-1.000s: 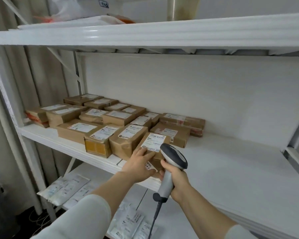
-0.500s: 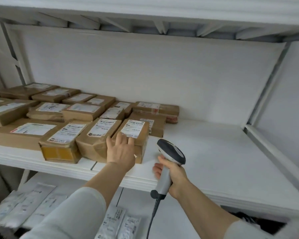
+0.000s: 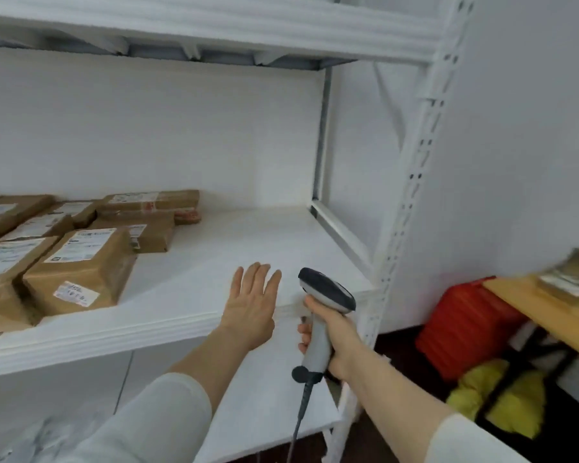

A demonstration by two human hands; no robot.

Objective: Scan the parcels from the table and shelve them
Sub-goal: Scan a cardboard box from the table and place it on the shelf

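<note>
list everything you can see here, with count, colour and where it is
parcels: at least six, brown with white labels, left part of the shelf
shelf: one board, white, middle of the rack
rack upright: one, white with slots, right of the shelf
scanner: one, light grey with dark head, in the right hand
table: one, light wood, far right, blurred parcels on it
red case: one, red, on the floor by the table
yellow bundle: count unclear, yellow, below the table
left hand: open, over the shelf's front edge, holds nothing
right hand: grips the scanner handle
</note>
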